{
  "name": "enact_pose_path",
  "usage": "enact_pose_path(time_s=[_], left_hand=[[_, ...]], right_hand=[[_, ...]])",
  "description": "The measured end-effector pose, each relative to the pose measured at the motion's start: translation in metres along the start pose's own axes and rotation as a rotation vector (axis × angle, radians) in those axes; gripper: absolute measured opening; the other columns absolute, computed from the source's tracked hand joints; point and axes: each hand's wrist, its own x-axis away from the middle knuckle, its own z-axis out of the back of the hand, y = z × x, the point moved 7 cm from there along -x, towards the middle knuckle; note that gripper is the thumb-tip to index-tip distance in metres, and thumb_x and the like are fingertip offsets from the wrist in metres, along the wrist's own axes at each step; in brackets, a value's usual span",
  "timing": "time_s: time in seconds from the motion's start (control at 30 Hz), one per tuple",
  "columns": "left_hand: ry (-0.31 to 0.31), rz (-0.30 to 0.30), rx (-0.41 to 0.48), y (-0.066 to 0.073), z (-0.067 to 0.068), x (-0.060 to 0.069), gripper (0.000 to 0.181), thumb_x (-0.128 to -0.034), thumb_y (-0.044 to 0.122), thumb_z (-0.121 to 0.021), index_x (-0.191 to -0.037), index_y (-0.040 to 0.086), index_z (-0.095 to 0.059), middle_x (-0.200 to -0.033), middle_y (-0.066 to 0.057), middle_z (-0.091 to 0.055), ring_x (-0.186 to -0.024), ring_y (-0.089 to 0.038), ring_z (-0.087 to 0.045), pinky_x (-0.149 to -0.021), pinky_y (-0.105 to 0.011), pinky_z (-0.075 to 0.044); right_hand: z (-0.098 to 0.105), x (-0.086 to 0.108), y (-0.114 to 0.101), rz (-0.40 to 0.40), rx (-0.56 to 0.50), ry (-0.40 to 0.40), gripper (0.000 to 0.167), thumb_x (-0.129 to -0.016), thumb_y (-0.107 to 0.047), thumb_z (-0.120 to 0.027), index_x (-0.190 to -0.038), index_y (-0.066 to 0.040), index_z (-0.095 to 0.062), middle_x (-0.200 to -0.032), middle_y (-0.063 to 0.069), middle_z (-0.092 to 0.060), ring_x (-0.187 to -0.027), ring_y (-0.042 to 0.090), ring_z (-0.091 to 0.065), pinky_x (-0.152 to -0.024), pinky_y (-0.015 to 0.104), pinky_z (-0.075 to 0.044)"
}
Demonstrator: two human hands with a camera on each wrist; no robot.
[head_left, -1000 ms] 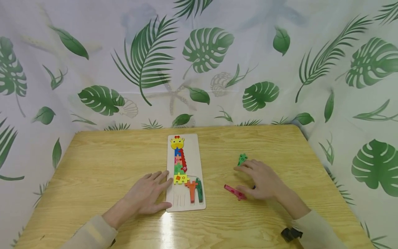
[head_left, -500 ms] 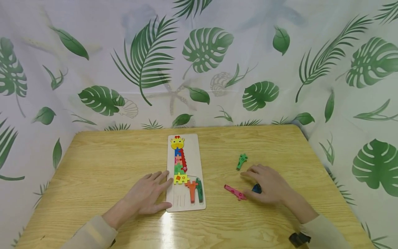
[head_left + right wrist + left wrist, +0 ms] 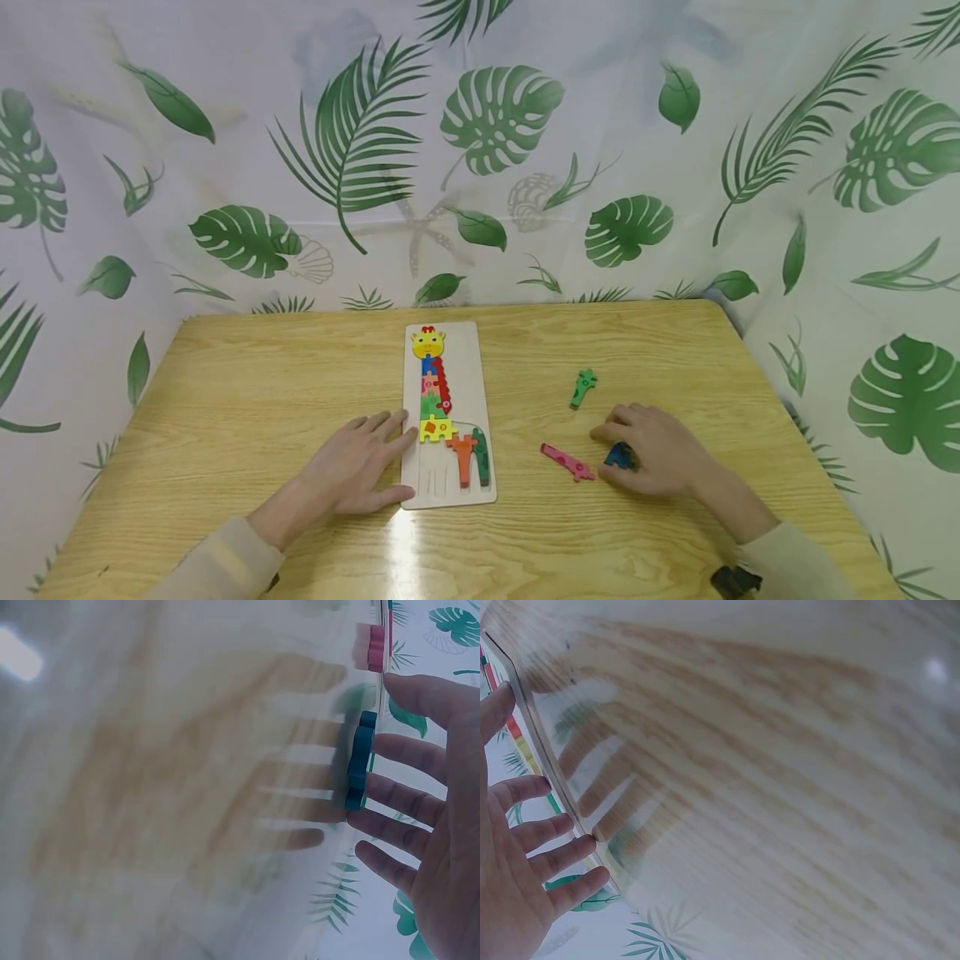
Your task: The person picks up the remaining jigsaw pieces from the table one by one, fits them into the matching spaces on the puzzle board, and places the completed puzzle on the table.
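Note:
A wooden giraffe puzzle board (image 3: pixel 465 367) lies on the table, with the yellow head (image 3: pixel 428 344), neck pieces, an orange leg piece (image 3: pixel 463 461) and a dark green tail-like piece (image 3: pixel 482 458) in it. My left hand (image 3: pixel 356 471) rests with spread fingers along the board's left edge; the left wrist view also shows those fingertips at the edge. On the right, my right hand (image 3: pixel 663 458) is around a blue puzzle piece (image 3: pixel 619 455), thumb on the near side. In the right wrist view its fingers reach fairly straight to the blue piece (image 3: pixel 361 761); a firm hold is not visible.
Just left of the right hand lies a pink puzzle piece (image 3: pixel 567 462). A green puzzle piece (image 3: pixel 582 389) is farther back. Behind the wood-grain table (image 3: pixel 285 375) hangs a leaf-patterned cloth (image 3: pixel 525 208).
My right hand has moved right and slightly nearer, away from the green and pink pieces, uncovering the green one and showing more of the blue piece. The left hand stays put.

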Motion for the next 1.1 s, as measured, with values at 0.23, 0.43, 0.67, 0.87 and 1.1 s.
enact_pose_path(time_s=[0.23,0.43,0.67,0.87,1.1], left_hand=[[-0.009,0.004,0.017,0.0,0.0,-0.001,0.082,-0.0982,0.071,-0.053,-0.157,0.015,-0.051,-0.166,-0.018,-0.046,-0.147,-0.04,-0.052,-0.119,-0.054,-0.049],[-0.012,0.0,0.019,0.0,0.0,-0.001,0.082,-0.0982,0.07,-0.053,-0.157,0.014,-0.051,-0.166,-0.018,-0.045,-0.148,-0.04,-0.052,-0.119,-0.054,-0.049],[-0.008,-0.002,0.02,0.001,0.0,-0.001,0.082,-0.0982,0.071,-0.053,-0.157,0.014,-0.051,-0.165,-0.018,-0.046,-0.147,-0.04,-0.052,-0.119,-0.054,-0.049],[-0.003,0.0,0.022,0.001,0.0,0.0,0.082,-0.0979,0.071,-0.054,-0.157,0.014,-0.051,-0.165,-0.018,-0.047,-0.147,-0.04,-0.053,-0.118,-0.055,-0.049],[-0.005,0.003,0.016,0.001,0.0,0.0,0.082,-0.0977,0.071,-0.054,-0.157,0.014,-0.052,-0.165,-0.018,-0.047,-0.146,-0.04,-0.053,-0.118,-0.055,-0.049]], right_hand=[[0.003,0.005,0.001,0.008,-0.006,0.007,0.035,-0.091,-0.052,-0.077,-0.115,-0.026,-0.079,-0.102,-0.009,-0.065,-0.086,0.007,-0.057,-0.074,0.034,-0.053],[0.004,0.01,0.002,-0.003,-0.011,-0.004,0.034,-0.091,-0.051,-0.077,-0.114,-0.027,-0.079,-0.099,-0.011,-0.063,-0.081,0.002,-0.051,-0.071,0.029,-0.049],[0.002,0.016,0.004,-0.018,-0.003,-0.033,0.032,-0.091,-0.049,-0.077,-0.116,-0.028,-0.078,-0.102,-0.012,-0.063,-0.085,0.004,-0.053,-0.074,0.032,-0.051],[0.001,0.019,0.004,-0.016,-0.001,-0.031,0.034,-0.09,-0.047,-0.078,-0.118,-0.027,-0.078,-0.103,-0.01,-0.064,-0.088,0.007,-0.057,-0.076,0.034,-0.054],[0.0,0.022,0.005,-0.01,0.004,-0.02,0.034,-0.087,-0.043,-0.082,-0.117,-0.027,-0.078,-0.102,-0.01,-0.065,-0.087,0.007,-0.057,-0.076,0.035,-0.055]])
